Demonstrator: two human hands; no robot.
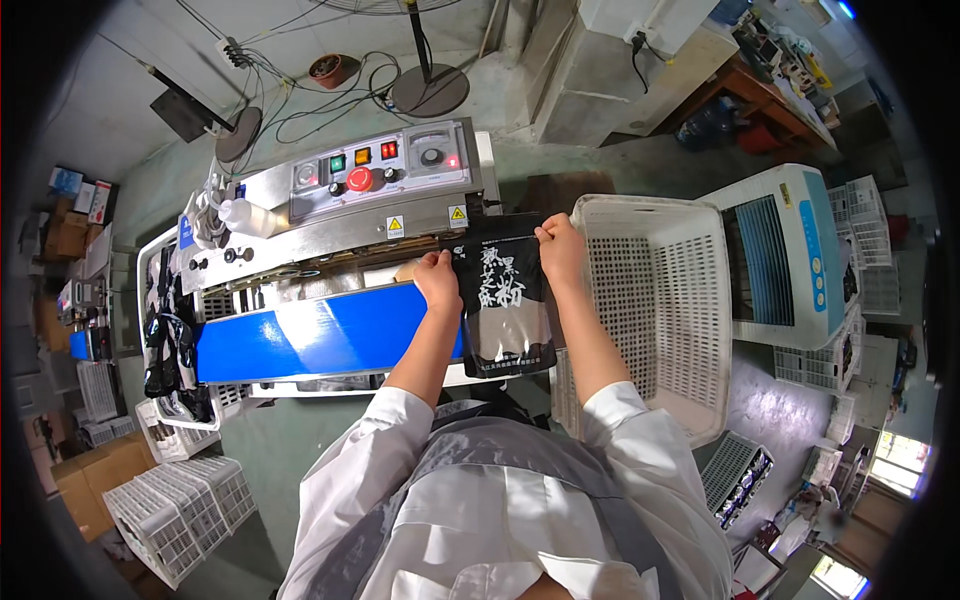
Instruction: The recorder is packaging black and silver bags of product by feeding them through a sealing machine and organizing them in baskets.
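A black stand-up pouch (508, 335) with pale lettering and a window showing grey contents hangs upright between my hands. My left hand (438, 281) pinches its upper left edge, and my right hand (563, 250) grips the upper right corner. The pouch is at the right end of a metal band sealer (380, 195), whose blue conveyor belt (300, 335) runs off to the left. Lit buttons, knobs and a red stop button (359, 179) sit on the sealer's panel. Whether the pouch's top edge is inside the sealer cannot be made out.
Close on my right stands a large white crate (714, 330), beside a white and blue air cooler (810, 250). Black pouches (170, 345) lie in a crate at the belt's left end. A white bottle (250, 218) rests on the sealer. Stacked white baskets (180, 510) stand lower left.
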